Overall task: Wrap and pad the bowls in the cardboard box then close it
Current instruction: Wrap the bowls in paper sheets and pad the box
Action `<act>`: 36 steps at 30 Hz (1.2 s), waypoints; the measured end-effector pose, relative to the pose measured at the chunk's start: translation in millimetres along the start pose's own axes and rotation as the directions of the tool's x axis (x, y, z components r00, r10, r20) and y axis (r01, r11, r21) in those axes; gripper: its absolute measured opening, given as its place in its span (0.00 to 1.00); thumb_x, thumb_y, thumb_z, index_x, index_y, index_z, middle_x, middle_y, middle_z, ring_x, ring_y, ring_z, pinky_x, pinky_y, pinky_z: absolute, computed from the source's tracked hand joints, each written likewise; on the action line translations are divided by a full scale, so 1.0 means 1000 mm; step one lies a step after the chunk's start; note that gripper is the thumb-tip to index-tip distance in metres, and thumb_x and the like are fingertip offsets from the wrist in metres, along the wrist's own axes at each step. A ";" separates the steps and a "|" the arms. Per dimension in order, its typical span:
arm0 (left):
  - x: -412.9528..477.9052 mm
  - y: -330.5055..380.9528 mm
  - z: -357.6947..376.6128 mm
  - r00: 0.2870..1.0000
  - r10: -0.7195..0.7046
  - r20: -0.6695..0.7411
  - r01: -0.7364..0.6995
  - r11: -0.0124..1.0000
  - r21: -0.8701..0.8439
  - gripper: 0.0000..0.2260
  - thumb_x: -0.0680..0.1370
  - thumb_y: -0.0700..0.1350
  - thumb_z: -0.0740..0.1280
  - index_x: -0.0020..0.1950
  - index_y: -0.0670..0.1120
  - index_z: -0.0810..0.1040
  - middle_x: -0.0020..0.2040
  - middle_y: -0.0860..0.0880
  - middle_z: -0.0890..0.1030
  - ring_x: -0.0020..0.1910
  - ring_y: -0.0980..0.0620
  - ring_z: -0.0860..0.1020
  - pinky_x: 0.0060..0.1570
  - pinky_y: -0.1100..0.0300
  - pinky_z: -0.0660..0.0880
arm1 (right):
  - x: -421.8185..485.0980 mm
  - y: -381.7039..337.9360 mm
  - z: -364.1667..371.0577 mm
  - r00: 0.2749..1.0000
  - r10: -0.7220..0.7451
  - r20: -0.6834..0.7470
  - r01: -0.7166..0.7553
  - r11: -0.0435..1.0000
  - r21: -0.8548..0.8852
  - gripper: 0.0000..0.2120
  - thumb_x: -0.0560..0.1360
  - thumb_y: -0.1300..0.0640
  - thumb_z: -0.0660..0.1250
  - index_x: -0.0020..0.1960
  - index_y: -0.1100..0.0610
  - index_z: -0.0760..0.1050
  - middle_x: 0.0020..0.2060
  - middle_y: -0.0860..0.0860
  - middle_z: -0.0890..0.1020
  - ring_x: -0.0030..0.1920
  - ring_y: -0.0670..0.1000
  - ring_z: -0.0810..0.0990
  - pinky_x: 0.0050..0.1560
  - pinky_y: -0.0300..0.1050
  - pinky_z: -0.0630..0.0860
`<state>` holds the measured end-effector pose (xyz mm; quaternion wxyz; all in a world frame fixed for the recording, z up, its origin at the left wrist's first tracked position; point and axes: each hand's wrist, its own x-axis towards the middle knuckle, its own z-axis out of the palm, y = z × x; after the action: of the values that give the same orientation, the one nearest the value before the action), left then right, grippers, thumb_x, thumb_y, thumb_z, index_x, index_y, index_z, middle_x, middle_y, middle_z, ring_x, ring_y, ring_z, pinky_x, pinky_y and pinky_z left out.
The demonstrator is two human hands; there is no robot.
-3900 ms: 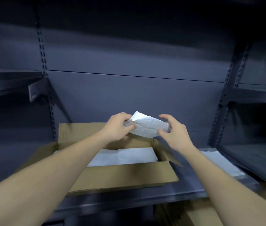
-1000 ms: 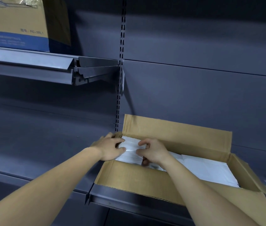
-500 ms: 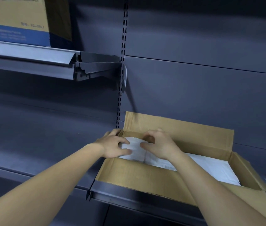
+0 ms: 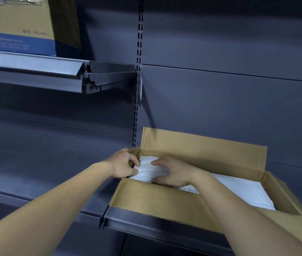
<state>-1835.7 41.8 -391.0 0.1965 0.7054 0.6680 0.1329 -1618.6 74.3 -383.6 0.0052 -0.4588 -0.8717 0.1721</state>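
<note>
Cardboard box, corrugated, flaps open, long axis along shelf; left hand and right hand grip crinkled white paper.

Both your bare forearms reach forward and angle in together. Your left hand sits knuckles-up, fingers curled, pinching the paper bundle at its left edge. Your right hand clasps it opposite, thumb low, fingers arched over the top.
</note>
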 end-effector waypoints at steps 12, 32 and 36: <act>-0.007 0.007 -0.008 0.996 0.004 0.090 -0.020 0.985 0.171 0.14 0.76 0.57 0.68 0.37 0.49 0.77 0.80 0.53 0.54 0.73 0.51 0.64 0.63 0.56 0.67 | 0.003 0.002 0.002 0.995 -0.022 0.094 0.032 0.994 -0.107 0.33 0.75 0.33 0.61 0.77 0.39 0.54 0.78 0.44 0.55 0.78 0.50 0.53 0.76 0.55 0.54; 0.010 0.040 0.005 0.976 0.162 -0.148 -0.143 0.981 0.133 0.13 0.78 0.58 0.62 0.61 0.56 0.78 0.69 0.58 0.71 0.68 0.53 0.68 0.60 0.53 0.70 | -0.011 0.039 -0.003 0.966 0.112 -0.233 -0.118 0.993 -0.009 0.19 0.80 0.44 0.53 0.69 0.43 0.69 0.65 0.47 0.75 0.64 0.52 0.74 0.62 0.54 0.73; 0.019 0.063 0.018 0.976 0.181 -0.121 -0.163 0.977 0.140 0.15 0.78 0.58 0.62 0.62 0.58 0.77 0.68 0.58 0.72 0.66 0.53 0.71 0.60 0.54 0.71 | -0.037 0.059 -0.009 0.943 0.199 -0.266 -0.210 0.978 -0.016 0.19 0.81 0.45 0.54 0.70 0.44 0.69 0.68 0.48 0.73 0.67 0.53 0.72 0.64 0.53 0.71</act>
<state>-1770.4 57.1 -379.3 0.0932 0.7615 0.6230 0.1524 -1548.7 78.5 -387.3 0.0927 -0.5655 -0.8145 0.0902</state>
